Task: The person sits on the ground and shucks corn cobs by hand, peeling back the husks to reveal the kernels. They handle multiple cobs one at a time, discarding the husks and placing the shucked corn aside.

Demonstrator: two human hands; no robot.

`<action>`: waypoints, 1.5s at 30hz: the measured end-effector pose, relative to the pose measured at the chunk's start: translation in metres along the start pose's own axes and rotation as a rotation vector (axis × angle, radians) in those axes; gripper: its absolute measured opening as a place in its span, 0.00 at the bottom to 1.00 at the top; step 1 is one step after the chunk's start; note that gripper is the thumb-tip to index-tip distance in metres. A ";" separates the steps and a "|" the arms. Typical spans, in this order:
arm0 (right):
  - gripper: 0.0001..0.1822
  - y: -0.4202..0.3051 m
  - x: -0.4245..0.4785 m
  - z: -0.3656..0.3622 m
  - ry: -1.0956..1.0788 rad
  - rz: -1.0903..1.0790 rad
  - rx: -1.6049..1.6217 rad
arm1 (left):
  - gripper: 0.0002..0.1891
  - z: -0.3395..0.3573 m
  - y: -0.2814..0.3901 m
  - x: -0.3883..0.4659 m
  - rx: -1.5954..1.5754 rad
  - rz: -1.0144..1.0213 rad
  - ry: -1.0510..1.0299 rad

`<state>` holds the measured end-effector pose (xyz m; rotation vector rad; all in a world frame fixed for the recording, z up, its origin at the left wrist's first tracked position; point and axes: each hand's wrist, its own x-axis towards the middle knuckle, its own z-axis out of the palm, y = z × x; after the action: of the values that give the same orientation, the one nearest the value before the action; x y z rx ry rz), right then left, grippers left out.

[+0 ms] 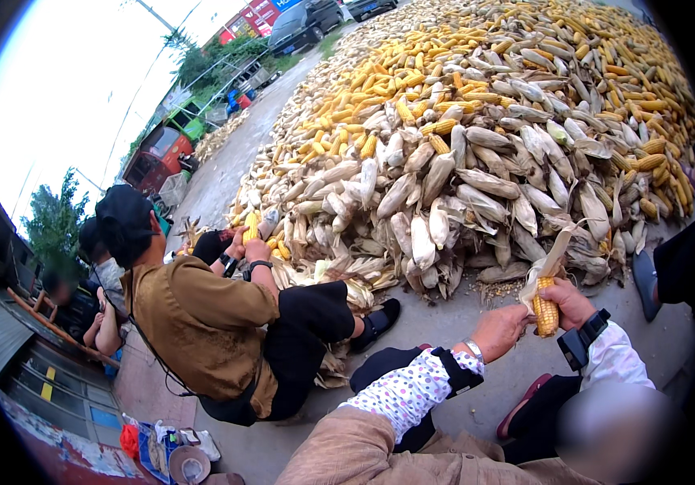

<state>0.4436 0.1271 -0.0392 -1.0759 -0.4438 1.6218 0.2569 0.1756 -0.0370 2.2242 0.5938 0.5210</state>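
My right hand (570, 303) is closed around a yellow ear of corn (547, 312), held upright above the concrete. The pale husk (550, 260) is partly peeled and stands up from its top. My left hand (499, 332) pinches husk at the left side of the same ear. Both wrists carry dark strapped devices; the left one also has a silver bracelet and a polka-dot sleeve. Behind my hands rises a large heap of corn (438, 176), some ears in dry husks, others bare and yellow. Loose kernels (502, 294) lie at its foot.
On the left a seated person in a brown top (202, 327) holds another yellow ear (251, 227); more people sit beyond. A person's grey shoe (645, 285) is at the right. Bags and a hat (189, 464) lie lower left. Parked vehicles (302, 24) stand behind.
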 end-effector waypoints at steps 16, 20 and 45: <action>0.28 -0.004 -0.013 0.014 -0.020 0.068 -0.363 | 0.12 -0.023 -0.039 0.030 -1.214 -0.754 0.449; 0.29 0.001 -0.017 0.034 -0.022 -0.196 -0.372 | 0.39 -0.007 -0.002 0.018 -0.988 -0.776 0.174; 0.29 0.018 -0.025 0.057 0.038 -0.366 -0.795 | 0.13 0.024 -0.046 0.044 -1.321 -0.518 0.557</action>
<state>0.3865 0.1120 -0.0120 -1.4850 -1.2470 1.0984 0.2938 0.2144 -0.0785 0.6384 0.7473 0.8998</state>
